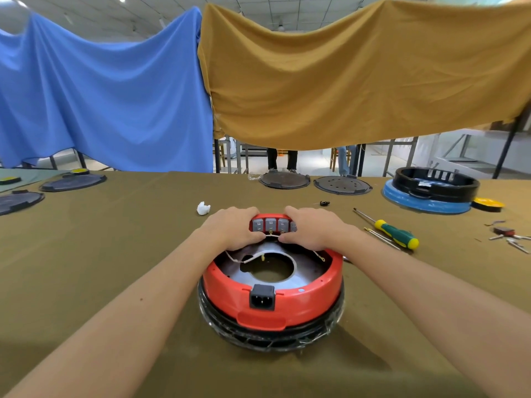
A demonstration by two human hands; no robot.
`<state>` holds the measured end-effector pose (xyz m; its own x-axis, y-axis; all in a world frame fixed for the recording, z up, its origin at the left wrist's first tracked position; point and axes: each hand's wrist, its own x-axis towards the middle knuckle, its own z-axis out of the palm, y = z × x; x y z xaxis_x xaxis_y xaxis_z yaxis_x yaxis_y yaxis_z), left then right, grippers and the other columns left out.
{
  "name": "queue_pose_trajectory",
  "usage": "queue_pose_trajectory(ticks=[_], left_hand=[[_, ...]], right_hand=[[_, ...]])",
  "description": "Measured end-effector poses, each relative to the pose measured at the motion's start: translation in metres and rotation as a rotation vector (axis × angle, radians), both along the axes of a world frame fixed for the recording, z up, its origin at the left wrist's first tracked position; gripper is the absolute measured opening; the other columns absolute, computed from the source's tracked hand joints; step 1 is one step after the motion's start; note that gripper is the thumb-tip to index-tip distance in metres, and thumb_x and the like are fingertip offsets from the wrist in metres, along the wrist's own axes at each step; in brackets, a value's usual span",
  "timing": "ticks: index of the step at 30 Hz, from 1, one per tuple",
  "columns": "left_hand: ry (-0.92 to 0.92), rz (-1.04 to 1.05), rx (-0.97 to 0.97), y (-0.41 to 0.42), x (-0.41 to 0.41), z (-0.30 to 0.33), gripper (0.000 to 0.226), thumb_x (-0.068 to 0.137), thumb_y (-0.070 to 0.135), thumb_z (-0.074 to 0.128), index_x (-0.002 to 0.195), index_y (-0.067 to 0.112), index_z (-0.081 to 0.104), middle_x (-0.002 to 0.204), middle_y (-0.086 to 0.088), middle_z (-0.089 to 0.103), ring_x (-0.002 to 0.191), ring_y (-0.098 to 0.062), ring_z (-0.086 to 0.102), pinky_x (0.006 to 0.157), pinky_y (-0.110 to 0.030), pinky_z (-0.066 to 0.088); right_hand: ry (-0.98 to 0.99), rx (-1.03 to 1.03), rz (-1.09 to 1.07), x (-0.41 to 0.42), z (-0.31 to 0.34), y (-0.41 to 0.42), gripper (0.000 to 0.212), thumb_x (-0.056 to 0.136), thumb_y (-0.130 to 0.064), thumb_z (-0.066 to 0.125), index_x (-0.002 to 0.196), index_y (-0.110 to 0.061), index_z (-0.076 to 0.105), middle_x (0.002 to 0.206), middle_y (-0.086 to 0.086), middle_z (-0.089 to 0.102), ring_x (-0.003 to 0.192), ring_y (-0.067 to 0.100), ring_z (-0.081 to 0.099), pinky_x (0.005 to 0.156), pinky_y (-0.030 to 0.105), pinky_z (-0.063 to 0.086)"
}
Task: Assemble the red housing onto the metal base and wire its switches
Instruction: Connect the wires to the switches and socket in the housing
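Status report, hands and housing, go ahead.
Both hands, left and right, gripping the switch block. Red housing seated on base. Screwdriver lying clear, right.

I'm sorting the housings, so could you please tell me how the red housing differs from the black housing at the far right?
The red housing sits near, gripped at its switch block by the left hand and right hand; the black housing stands untouched. The red rests on a black-rimmed base, the black on a blue ring. Both are round, open-topped shells.

You have no readable text, label, brand or number anywhere here; nothing on the bench carries legible marks.
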<state>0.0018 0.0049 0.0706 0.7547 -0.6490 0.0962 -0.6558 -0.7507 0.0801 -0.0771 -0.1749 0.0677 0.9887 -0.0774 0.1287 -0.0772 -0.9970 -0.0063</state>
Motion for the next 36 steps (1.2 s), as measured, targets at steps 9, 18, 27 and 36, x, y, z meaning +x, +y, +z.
queue_pose_trajectory(ticks=[9,18,27,36], left_hand=[[0.042,-0.011,0.0,0.0028,-0.0014,0.0013,0.043,0.092,0.054,0.058,0.127,0.03,0.047,0.113,-0.003,0.066,0.102,-0.026,0.061,0.091,-0.042,0.05],[0.026,-0.006,-0.021,0.0024,-0.0031,0.0015,0.041,0.091,0.054,0.058,0.124,0.029,0.051,0.11,-0.002,0.067,0.1,-0.025,0.062,0.091,-0.043,0.051],[0.048,-0.014,-0.008,0.0038,-0.0053,0.0025,0.045,0.093,0.05,0.057,0.131,0.029,0.045,0.114,-0.005,0.066,0.103,-0.027,0.061,0.093,-0.043,0.05],[0.042,-0.009,-0.006,0.0043,-0.0054,0.0029,0.05,0.092,0.051,0.06,0.136,0.031,0.044,0.119,-0.004,0.066,0.106,-0.026,0.061,0.094,-0.043,0.05]], right_hand=[[0.086,0.236,0.024,-0.0059,0.0059,-0.0026,0.049,0.09,-0.047,0.06,0.13,-0.022,0.045,0.113,0.006,0.058,0.098,0.025,0.057,0.085,0.039,0.048],[0.081,0.212,0.033,-0.0061,0.0065,-0.0019,0.044,0.09,-0.043,0.064,0.123,-0.022,0.045,0.113,0.003,0.058,0.098,0.024,0.057,0.088,0.043,0.049],[0.031,0.137,0.013,-0.0054,0.0035,0.0014,0.045,0.086,-0.06,0.06,0.108,-0.024,0.045,0.094,-0.002,0.058,0.086,0.021,0.058,0.073,0.036,0.049],[-0.034,-0.04,0.007,-0.0014,-0.0009,0.0038,0.042,0.089,-0.063,0.052,0.105,-0.027,0.04,0.093,-0.003,0.057,0.084,0.023,0.058,0.065,0.034,0.044]])
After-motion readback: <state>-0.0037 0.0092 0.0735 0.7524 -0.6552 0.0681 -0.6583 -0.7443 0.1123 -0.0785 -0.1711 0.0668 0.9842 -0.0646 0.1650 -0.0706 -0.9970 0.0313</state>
